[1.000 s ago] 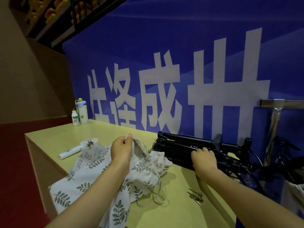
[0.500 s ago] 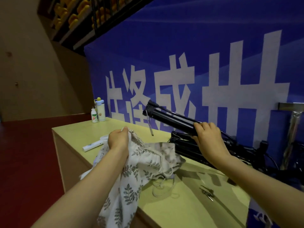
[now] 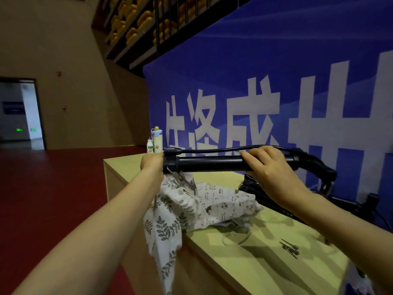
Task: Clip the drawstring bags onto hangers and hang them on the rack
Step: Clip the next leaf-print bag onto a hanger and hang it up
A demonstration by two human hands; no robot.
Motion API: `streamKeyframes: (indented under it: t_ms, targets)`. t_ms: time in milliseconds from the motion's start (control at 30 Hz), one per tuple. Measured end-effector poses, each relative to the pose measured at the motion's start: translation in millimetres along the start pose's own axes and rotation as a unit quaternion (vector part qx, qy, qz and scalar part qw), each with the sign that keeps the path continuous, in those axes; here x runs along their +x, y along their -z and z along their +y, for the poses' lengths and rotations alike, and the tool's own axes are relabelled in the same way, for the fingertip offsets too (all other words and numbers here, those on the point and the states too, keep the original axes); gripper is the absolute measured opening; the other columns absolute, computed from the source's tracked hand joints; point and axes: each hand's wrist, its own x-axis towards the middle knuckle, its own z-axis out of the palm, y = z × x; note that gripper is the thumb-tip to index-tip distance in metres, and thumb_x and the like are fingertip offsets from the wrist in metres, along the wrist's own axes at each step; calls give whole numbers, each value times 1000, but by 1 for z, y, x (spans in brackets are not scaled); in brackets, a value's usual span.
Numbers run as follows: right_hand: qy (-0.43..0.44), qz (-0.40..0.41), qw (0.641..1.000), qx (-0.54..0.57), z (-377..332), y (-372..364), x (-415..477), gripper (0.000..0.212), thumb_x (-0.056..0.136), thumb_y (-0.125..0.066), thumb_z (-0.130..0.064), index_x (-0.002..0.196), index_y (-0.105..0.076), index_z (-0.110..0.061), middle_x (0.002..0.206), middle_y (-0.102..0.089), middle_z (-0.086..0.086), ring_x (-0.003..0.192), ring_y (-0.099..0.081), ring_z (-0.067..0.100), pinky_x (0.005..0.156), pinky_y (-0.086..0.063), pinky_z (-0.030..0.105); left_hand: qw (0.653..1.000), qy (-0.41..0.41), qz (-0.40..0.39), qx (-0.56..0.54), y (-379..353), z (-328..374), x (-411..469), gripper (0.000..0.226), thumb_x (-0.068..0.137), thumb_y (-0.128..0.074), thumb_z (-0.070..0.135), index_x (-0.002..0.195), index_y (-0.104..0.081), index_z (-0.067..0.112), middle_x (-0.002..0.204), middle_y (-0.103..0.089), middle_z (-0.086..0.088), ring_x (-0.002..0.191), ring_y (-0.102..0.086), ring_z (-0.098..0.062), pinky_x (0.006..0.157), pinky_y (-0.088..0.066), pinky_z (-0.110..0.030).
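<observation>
Here the right hand (image 3: 268, 169) wraps its fingers (image 3: 252, 155) around a black hanger (image 3: 209, 163) held level above the desk (image 3: 244, 258). The left hand (image 3: 152, 165) pinches the leaf-print drawstring bag (image 3: 170, 211) at the hanger's left-end clip; the bag drapes over the desk edge.

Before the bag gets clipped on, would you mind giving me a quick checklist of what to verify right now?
1. Right hand grips the black hanger: ok.
2. Left hand holds the leaf-print drawstring bag up at the hanger's end clip: ok.
3. Clip jaws open to take the fabric: cannot tell.
4. Bag edge flat, not bunched: not ok.
5. Rest of the bag supported: not ok, it hangs over the table edge.
6. Rack in view: not ok.
</observation>
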Motion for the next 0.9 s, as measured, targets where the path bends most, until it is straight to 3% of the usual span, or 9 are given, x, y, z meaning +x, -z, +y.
streamKeyframes:
  t_ms: [167, 267, 333, 400, 500, 600, 700, 767, 900]
  targets:
    - [34, 5, 999, -29, 1, 10, 6, 55, 69, -79, -10, 119, -61, 0, 104, -69, 17, 93, -64, 34, 79, -53, 43, 996, -41, -1, 78, 8, 5, 10, 31, 79, -49, 9, 103, -65, -2, 97, -68, -16, 80, -65, -34, 71, -53, -40]
    - [39, -3, 999, -35, 3, 10, 5, 55, 68, -80, -10, 119, -61, -2, 104, -69, 16, 94, -64, 33, 80, -53, 43, 979, -112, -35, 165, 11, 9, 4, 18, 75, -69, 23, 78, -63, 7, 73, -59, -13, 57, -52, -27, 55, -43, -32]
    - [45, -12, 998, -36, 2, 8, 3, 56, 68, -81, -8, 119, -61, -3, 103, -69, 15, 94, -64, 33, 80, -54, 43, 961, -174, -45, 211, 11, 11, -4, 26, 79, -68, 29, 64, -62, 8, 63, -53, -12, 57, -47, -23, 57, -37, -31]
    - [52, -25, 997, -43, -1, 6, 2, 60, 65, -83, -6, 120, -60, -4, 103, -68, 13, 95, -63, 32, 82, -53, 43, 929, -244, -49, 275, 9, 12, -13, 36, 83, -63, 30, 57, -62, 5, 58, -53, -9, 62, -50, -23, 63, -38, -30]
    - [60, -39, 996, -51, -5, 3, 6, 65, 61, -86, -9, 121, -60, -7, 103, -68, 10, 96, -63, 29, 84, -52, 41, 857, -306, -59, 411, 3, 11, -26, 40, 87, -59, 27, 54, -58, 5, 57, -51, -7, 62, -50, -21, 55, -32, -27]
    - [86, -30, 994, -66, -10, 5, 16, 58, 64, -83, -12, 119, -62, -11, 101, -68, 7, 95, -64, 27, 87, -50, 40, 802, -331, -99, 488, -5, 2, -38, 35, 89, -58, 27, 68, -69, 2, 70, -63, -12, 70, -59, -24, 62, -41, -28]
    - [109, -13, 991, -79, -20, 9, 28, 44, 72, -75, -13, 115, -64, -14, 100, -69, 4, 96, -64, 25, 92, -47, 39, 805, -339, -112, 474, -9, -12, -44, 39, 91, -54, 30, 59, -63, 8, 84, -72, -15, 78, -65, -29, 65, -45, -32]
    - [119, -13, 989, -86, -25, 12, 36, 39, 72, -75, -18, 110, -66, -15, 99, -70, 2, 95, -65, 24, 92, -46, 39, 820, -352, -113, 436, -9, -20, -44, 39, 91, -52, 31, 62, -61, 6, 77, -69, -15, 72, -62, -30, 61, -39, -31]
    - [137, -49, 986, -80, -31, 14, 48, 31, 76, -74, -25, 106, -67, -18, 97, -71, -1, 93, -63, 22, 91, -45, 37, 851, -373, -160, 334, -14, -29, -47, 39, 95, -46, 22, 57, -39, 14, 56, -37, -2, 56, -37, -17, 57, -27, -31]
